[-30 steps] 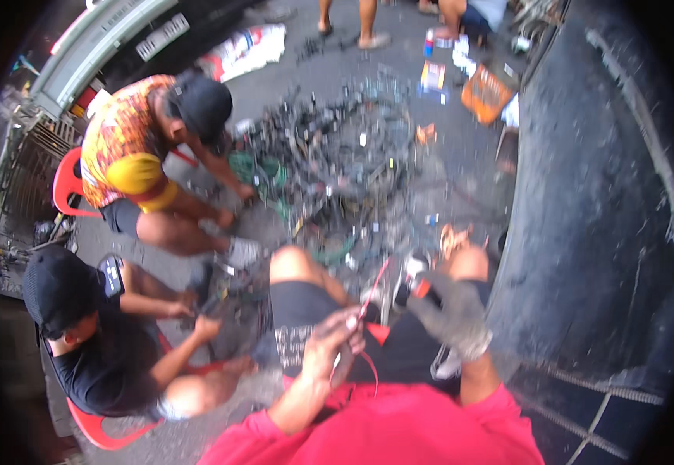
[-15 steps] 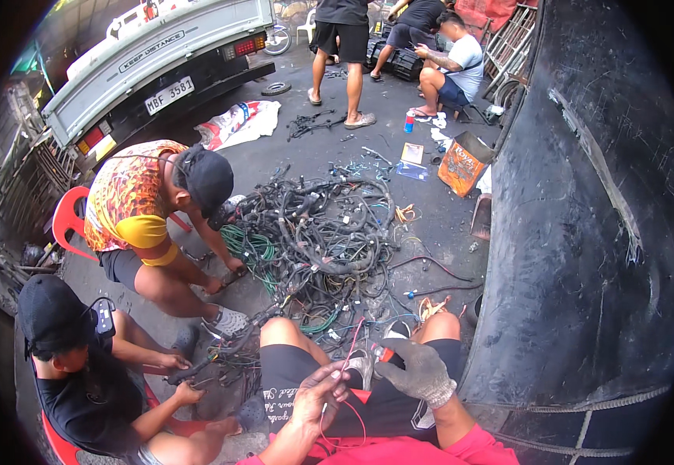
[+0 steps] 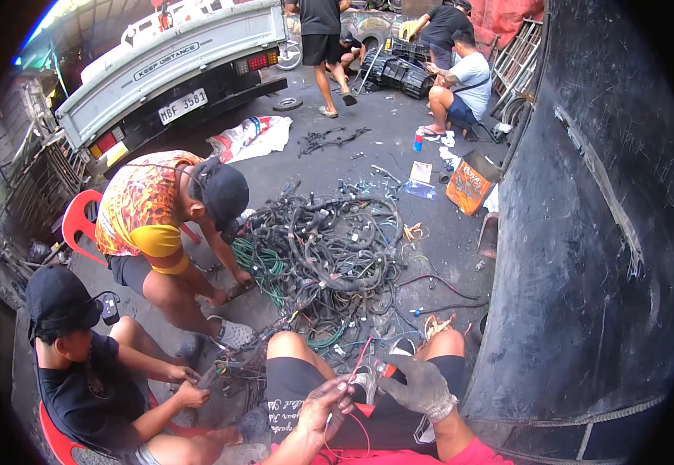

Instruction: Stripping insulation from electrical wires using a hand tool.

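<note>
My left hand (image 3: 325,407) is closed on a thin red wire (image 3: 356,425), which runs up between the fingertips and loops down below them. My right hand (image 3: 422,391), in a grey work glove, is closed on a small tool with an orange-red part (image 3: 390,370), just right of the wire. Both hands are over my dark shorts (image 3: 294,422), between my knees. A small red piece (image 3: 364,411) shows beside my left fingers; I cannot make out what it is. Beyond my knees lies a big tangled pile of black cable harnesses (image 3: 329,248), with coiled green wires (image 3: 259,263).
Two co-workers (image 3: 163,213) (image 3: 89,387) sit on red chairs at left, handling cables. A black sheet-covered surface (image 3: 585,232) rises at right. A truck's tailgate (image 3: 174,54), an orange container (image 3: 469,182) and several people (image 3: 461,89) are at the back, near black plastic parts (image 3: 395,70).
The view has tilted up, so more of the background shows and the scene sits lower. A standing person at the back is stepping. My hands keep a similar hold.
</note>
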### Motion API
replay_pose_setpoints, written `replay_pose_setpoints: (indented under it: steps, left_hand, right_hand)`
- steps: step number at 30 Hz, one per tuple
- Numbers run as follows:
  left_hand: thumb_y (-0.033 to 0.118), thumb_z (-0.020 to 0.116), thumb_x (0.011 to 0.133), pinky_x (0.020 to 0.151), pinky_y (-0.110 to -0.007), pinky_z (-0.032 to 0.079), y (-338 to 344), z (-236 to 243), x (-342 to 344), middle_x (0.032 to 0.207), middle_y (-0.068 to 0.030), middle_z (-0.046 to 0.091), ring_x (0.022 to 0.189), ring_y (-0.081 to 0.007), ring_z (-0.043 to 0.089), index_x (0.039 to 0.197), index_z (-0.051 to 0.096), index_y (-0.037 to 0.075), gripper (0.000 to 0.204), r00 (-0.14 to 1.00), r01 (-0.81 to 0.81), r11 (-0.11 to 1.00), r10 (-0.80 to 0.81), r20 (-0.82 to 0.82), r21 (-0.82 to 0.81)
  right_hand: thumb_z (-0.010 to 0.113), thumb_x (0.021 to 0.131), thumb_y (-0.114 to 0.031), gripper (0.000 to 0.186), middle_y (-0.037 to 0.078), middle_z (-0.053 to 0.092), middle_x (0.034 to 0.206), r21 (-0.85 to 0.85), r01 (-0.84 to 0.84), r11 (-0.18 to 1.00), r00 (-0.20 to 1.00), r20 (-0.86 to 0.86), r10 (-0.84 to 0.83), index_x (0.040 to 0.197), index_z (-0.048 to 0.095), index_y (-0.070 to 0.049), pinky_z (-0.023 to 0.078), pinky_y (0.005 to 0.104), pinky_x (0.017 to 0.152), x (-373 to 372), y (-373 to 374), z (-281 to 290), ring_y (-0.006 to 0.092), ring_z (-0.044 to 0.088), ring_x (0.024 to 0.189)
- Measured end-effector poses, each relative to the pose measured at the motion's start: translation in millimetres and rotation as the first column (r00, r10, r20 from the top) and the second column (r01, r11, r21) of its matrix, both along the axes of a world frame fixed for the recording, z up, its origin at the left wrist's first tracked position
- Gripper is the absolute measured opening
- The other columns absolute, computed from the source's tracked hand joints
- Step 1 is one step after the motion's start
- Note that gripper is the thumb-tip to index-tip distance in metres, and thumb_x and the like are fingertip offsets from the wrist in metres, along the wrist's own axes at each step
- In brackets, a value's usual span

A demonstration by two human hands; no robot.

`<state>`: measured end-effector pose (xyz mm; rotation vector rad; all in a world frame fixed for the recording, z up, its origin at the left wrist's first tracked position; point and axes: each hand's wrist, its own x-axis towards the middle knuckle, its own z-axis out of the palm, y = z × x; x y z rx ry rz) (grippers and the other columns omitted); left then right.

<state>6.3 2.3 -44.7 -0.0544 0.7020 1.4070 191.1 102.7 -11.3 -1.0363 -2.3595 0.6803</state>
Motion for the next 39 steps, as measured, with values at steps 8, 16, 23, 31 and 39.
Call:
replay_pose_setpoints:
  steps: [8, 16, 23, 31, 39]
  left_hand:
    - [0.005, 0.06, 0.084, 0.058, -0.025, 0.039, -7, 16, 4, 0.085, -0.006, 0.055, 0.064, -0.0102, 0.045, 0.111, 0.053, -0.005, 0.03, 0.999, -0.017, 0.997, 0.014, -0.038, -0.077]
    - [0.002, 0.055, 0.088, 0.06, -0.022, 0.039, 5, 28, 0, 0.087, -0.0059, 0.056, 0.065, -0.0088, 0.044, 0.118, 0.053, -0.005, 0.031, 0.999, -0.049, 0.997, 0.049, -0.009, 0.058]
    - [0.003, 0.055, 0.089, 0.06, -0.022, 0.04, -8, 35, -5, 0.092, -0.0064, 0.06, 0.066, -0.0079, 0.047, 0.116, 0.056, -0.005, 0.028, 0.997, -0.065, 0.988, 0.071, -0.042, 0.138]
    - [0.006, 0.056, 0.089, 0.06, -0.022, 0.041, -13, 38, -9, 0.095, -0.009, 0.056, 0.065, -0.008, 0.045, 0.121, 0.053, -0.004, 0.033, 0.996, -0.051, 0.996, 0.056, -0.067, 0.076]
    - [0.004, 0.055, 0.089, 0.061, -0.022, 0.04, -8, 36, -10, 0.093, -0.0092, 0.056, 0.064, -0.0075, 0.045, 0.12, 0.053, -0.004, 0.032, 0.997, -0.053, 0.993, 0.058, -0.051, 0.103]
  right_hand:
    - [0.069, 0.075, -0.029, 0.038, 0.015, 0.063, 0.08, -0.23, 0.079, 0.97, 0.993, -0.068, -0.097, 0.11, 0.059, -0.016, 0.05, 0.0404, 0.061, -9, -13, 16, 0.0345, 0.064, 0.075]
    - [0.073, 0.072, -0.009, 0.038, 0.013, 0.063, 0.079, -0.096, -0.166, 0.981, 0.937, -0.327, 0.126, 0.107, 0.059, -0.002, 0.048, 0.0331, 0.058, -24, -11, 29, 0.0279, 0.063, 0.066]
    - [0.078, 0.067, -0.014, 0.04, 0.014, 0.062, 0.079, -0.129, -0.166, 0.978, 0.949, -0.289, 0.123, 0.102, 0.061, -0.005, 0.049, 0.0363, 0.057, -36, -29, 37, 0.0309, 0.062, 0.068]
    - [0.076, 0.068, -0.008, 0.039, 0.012, 0.061, 0.074, -0.099, -0.155, 0.983, 0.959, -0.253, 0.125, 0.103, 0.06, -0.001, 0.048, 0.0322, 0.054, -40, -27, 42, 0.0258, 0.062, 0.061]
    - [0.076, 0.069, -0.007, 0.039, 0.012, 0.062, 0.076, -0.074, -0.153, 0.985, 0.961, -0.243, 0.131, 0.104, 0.06, -0.001, 0.048, 0.0318, 0.054, -40, -20, 42, 0.0251, 0.063, 0.062]
